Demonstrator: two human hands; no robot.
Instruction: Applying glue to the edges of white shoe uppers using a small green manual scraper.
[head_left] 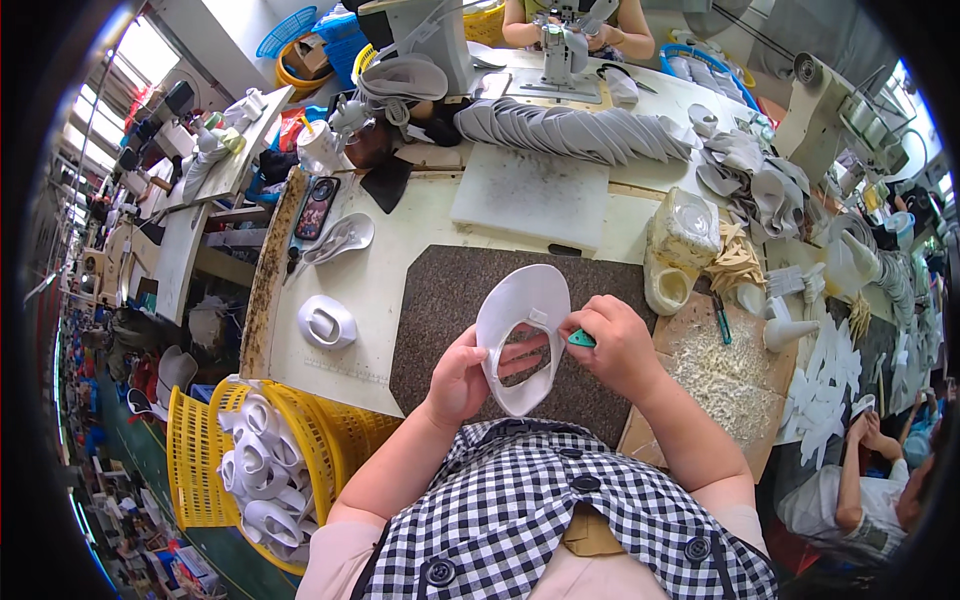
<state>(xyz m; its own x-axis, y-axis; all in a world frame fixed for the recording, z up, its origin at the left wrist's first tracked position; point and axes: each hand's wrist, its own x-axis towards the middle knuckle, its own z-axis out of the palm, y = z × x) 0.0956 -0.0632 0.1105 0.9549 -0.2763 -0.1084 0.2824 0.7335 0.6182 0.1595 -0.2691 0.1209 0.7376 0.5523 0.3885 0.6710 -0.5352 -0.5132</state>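
Observation:
My left hand [462,378] is closed on a white shoe upper [522,292], held upright by its left side. Some of its fingers show through the oval opening. At the upper's right edge, my right hand [622,348] is closed round a small tool with a green handle [581,339]. Its working end is hidden, so I cannot tell its kind. Under both hands lies a dark brown speckled mat [440,310]. Another white shoe upper [327,322] rests on the table to the left.
A yellow basket [330,430] of white uppers stands at the lower left. Right of the mat are a glue-crusted container [684,235] and crumb-covered cardboard [725,375]. A phone [316,208] lies back left. Grey pieces [575,130] line the back; beyond, a person works at a sewing machine [562,55].

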